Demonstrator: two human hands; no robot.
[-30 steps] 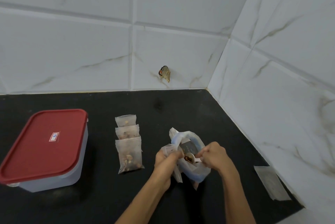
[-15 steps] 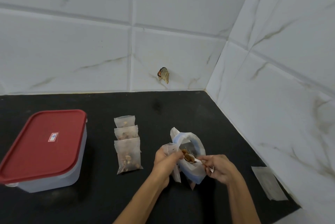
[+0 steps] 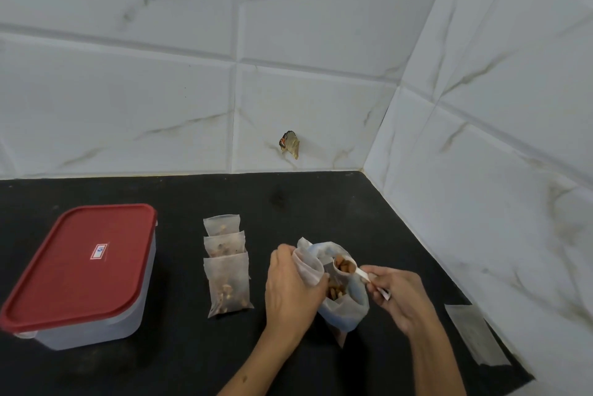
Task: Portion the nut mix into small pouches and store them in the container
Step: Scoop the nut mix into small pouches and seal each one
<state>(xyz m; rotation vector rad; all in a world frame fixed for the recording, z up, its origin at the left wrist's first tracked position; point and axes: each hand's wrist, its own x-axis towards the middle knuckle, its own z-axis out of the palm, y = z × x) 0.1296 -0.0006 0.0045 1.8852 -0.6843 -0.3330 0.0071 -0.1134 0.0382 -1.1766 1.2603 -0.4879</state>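
Behind left hand [image 3: 290, 286] gripping pouch [image 3: 308, 270], nut bag [image 3: 346, 309] half hidden, right hand [image 3: 396, 294] pinching spoon [image 3: 348, 268]

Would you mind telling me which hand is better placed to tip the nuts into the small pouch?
Right hand: it holds the loaded white spoon beside the small translucent pouch, which the left hand grips.

One small white sticker [image 3: 99, 250] with a red border sits on the red lid [image 3: 80, 264] of the container; its single printed character resembles "6" or "9".
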